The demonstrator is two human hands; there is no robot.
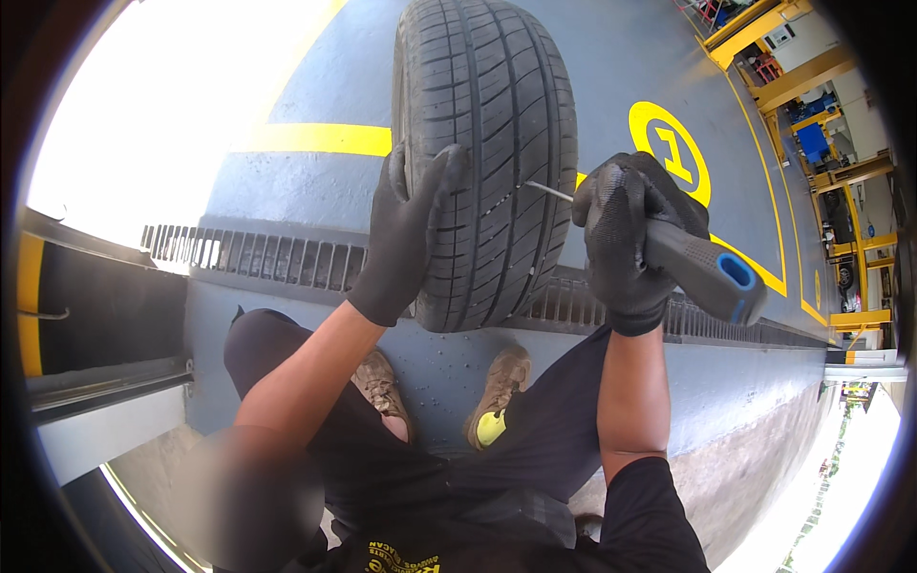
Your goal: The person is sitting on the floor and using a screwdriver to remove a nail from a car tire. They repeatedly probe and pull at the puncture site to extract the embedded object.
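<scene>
A black car tire (492, 191) stands upright in front of me, its tread turned toward me. My left hand (401, 229), in a dark glove, grips its left edge, with the thumb across the tread and the fingers along the sidewall. Closed in a fist, my gloved right hand (630, 234) holds a screwdriver-like tool (712, 272) with a thick grey and blue handle. Its thin metal shaft (550, 192) points left, and the tip meets the tread; whether it goes into the rubber I cannot tell. Small pale specks dot the grooves nearby.
Beneath the tire a metal drain grate (287, 258) crosses the blue-grey floor (325, 191). Yellow lines (315, 138) and a yellow ring marking (702, 162) are painted beyond it. My shoes (501, 387) are just this side. Yellow lift posts (755, 33) stand far right.
</scene>
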